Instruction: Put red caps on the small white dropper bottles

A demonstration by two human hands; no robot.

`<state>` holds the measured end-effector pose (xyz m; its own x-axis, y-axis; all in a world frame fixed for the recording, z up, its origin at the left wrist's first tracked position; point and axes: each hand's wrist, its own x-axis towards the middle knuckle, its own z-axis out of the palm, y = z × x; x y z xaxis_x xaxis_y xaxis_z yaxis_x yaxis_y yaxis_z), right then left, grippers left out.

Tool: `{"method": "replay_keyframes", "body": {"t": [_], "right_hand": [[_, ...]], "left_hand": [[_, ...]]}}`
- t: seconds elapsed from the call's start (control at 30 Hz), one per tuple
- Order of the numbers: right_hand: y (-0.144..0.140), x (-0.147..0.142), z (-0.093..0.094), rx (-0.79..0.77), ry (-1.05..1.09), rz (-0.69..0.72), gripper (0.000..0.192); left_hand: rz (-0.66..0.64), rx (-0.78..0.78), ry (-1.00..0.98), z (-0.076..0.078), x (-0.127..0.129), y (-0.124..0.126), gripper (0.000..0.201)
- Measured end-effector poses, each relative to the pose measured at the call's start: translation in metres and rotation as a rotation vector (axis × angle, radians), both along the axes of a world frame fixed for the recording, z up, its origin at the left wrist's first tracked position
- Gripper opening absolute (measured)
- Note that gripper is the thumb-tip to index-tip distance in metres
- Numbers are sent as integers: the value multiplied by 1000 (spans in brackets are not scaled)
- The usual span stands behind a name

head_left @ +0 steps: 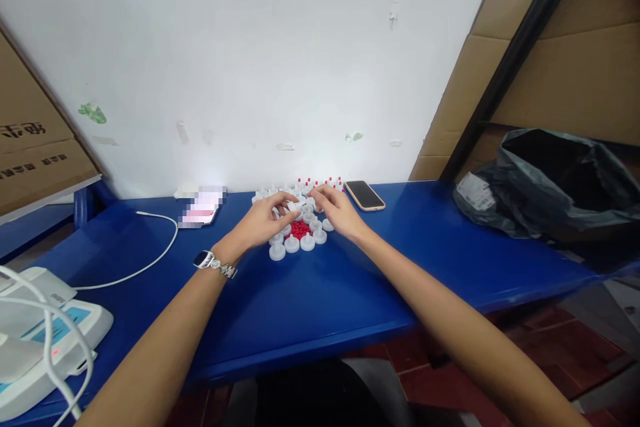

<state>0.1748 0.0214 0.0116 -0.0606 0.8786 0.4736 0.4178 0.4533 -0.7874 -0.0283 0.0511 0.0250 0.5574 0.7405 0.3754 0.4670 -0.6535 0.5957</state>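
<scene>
My left hand point(263, 219) is closed, thumb and fingers pinching a white plastic nozzle cap point(294, 208) above the pile. Close by on the right, my right hand point(341, 212) has its thumb and forefinger drawn together. Whatever lies between those fingertips is too small to make out. Below both hands, several white nozzle caps point(277, 252) stand spout up around a heap of small red tips point(301, 231). Behind them, against the wall, are several white caps with red tips point(330, 184) on their spouts. My hands partly hide the middle of the pile.
A dark-screened phone point(365, 195) lies right of the pile, and a lit phone point(203, 207) lies left. A white cable point(173, 240) runs to a white device point(75, 327). At the right sits a black plastic bag point(555, 187). Cardboard point(40, 127) stands at the left.
</scene>
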Motion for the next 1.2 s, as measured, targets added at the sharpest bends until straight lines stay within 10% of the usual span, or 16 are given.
{"method": "replay_keyframes", "body": {"t": [0.23, 0.47, 1.2], "right_hand": [[6, 18, 4, 64, 119, 1, 22], [16, 47, -5, 15, -311, -167, 10], [51, 25, 18, -83, -716, -330, 12]], "left_hand": [[-6, 47, -60, 0, 21, -8, 45], [63, 102, -17, -3, 24, -4, 31], [85, 199, 43, -5, 19, -5, 27]]}}
